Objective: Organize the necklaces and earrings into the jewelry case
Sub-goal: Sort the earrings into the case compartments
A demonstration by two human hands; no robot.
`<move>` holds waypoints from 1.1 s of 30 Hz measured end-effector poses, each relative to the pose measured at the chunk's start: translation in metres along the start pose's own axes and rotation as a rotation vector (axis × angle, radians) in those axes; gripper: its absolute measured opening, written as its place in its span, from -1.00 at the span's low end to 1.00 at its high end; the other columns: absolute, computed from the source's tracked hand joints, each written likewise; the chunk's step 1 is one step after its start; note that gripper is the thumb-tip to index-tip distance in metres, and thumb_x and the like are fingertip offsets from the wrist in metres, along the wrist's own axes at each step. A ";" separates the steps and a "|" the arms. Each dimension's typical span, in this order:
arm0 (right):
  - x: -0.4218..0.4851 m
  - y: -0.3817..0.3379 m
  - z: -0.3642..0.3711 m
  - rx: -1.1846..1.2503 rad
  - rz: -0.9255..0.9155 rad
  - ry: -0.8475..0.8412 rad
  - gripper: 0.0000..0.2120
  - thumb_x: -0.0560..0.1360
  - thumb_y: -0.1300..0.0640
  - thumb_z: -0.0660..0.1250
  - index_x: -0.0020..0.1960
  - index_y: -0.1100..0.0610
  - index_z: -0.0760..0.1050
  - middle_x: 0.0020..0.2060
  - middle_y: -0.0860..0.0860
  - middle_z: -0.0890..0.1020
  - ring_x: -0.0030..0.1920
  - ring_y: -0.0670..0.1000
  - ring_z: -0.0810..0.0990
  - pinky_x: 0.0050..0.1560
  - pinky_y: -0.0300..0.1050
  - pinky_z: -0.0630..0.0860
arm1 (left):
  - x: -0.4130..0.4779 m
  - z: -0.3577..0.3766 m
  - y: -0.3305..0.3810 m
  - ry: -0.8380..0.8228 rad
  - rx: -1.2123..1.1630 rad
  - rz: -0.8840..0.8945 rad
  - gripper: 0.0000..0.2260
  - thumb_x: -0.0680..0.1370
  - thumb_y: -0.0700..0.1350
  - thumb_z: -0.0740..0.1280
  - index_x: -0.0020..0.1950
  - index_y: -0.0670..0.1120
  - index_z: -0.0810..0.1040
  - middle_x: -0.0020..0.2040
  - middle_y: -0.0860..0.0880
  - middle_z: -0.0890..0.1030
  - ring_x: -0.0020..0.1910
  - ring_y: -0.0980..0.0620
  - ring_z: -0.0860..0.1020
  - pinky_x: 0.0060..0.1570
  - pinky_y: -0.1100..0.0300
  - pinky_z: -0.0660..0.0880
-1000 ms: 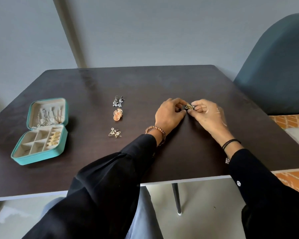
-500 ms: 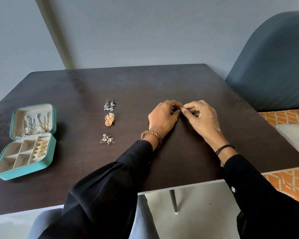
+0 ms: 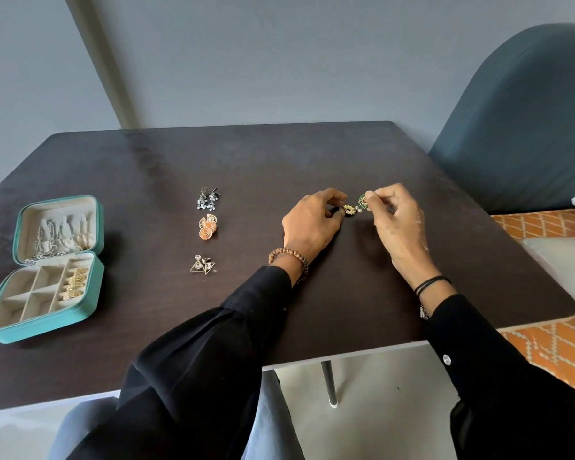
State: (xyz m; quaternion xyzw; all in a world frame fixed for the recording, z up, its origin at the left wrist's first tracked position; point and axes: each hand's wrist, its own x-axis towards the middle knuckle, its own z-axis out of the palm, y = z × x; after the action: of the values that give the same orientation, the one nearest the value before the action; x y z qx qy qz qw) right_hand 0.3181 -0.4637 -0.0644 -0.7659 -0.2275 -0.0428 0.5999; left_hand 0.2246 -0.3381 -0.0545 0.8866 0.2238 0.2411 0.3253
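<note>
The person's two hands meet over the middle of the dark table [image 3: 279, 154], slightly to the right. The left hand [image 3: 312, 224] has its fingers curled, and its thumb and forefinger pinch a small round gold earring [image 3: 348, 209] low over the tabletop. The right hand [image 3: 395, 224] is curled too, and its fingertips pinch a green earring [image 3: 363, 199] just beside the gold one and a little higher. A small pearl sits between the two pieces, and I cannot tell whether they are joined. To the left of the hands, three pairs of earrings lie in a line on the table, running from far to near: a silver pair [image 3: 207, 197], an orange pair [image 3: 208, 227] and a triangle pair [image 3: 202, 265]. Well apart from them, at the left edge, the teal jewelry case [image 3: 47, 330] lies open. Necklaces [image 3: 57, 234] hang inside its raised lid, and gold pieces [image 3: 73, 283] fill the long compartment on the right side of its base. The left wrist wears a bead bracelet [image 3: 287, 255] and the right wrist a black band [image 3: 430, 283]. A blue-green chair [image 3: 528, 111] stands at the far right.
</note>
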 end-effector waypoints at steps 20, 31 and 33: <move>-0.004 -0.003 -0.002 -0.138 -0.110 -0.188 -0.83 0.62 0.09 0.31 0.15 -0.05 0.63 0.00 -0.17 0.69 0.09 -0.20 0.62 0.11 -0.18 0.53 | -0.005 -0.001 0.003 -0.004 0.062 0.071 -0.82 0.62 -0.06 0.30 0.10 0.12 0.68 0.04 0.11 0.62 -0.02 0.09 0.58 -0.21 0.18 0.41; -0.005 -0.008 -0.002 -0.153 -0.081 -0.193 -0.84 0.61 0.06 0.34 0.14 -0.01 0.65 -0.01 -0.15 0.68 -0.03 -0.35 0.56 -0.10 -0.55 0.41 | -0.003 -0.001 0.000 0.025 0.032 0.040 -0.90 0.57 -0.01 0.39 0.06 0.09 0.64 -0.04 0.17 0.54 -0.17 0.16 0.47 -0.25 0.19 0.36; -0.006 -0.009 -0.003 -0.159 -0.096 -0.198 -0.84 0.59 0.03 0.38 0.13 0.00 0.65 -0.02 -0.16 0.67 -0.05 -0.42 0.54 -0.11 -0.57 0.39 | -0.003 -0.001 -0.001 0.038 0.020 0.047 -0.91 0.58 -0.02 0.38 0.07 0.09 0.63 0.00 0.14 0.57 -0.18 0.16 0.48 -0.27 0.19 0.39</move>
State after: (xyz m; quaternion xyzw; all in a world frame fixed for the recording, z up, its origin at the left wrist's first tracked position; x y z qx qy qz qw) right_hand 0.3096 -0.4668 -0.0578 -0.7996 -0.3181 -0.0136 0.5092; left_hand 0.2214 -0.3390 -0.0551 0.8901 0.2113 0.2632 0.3062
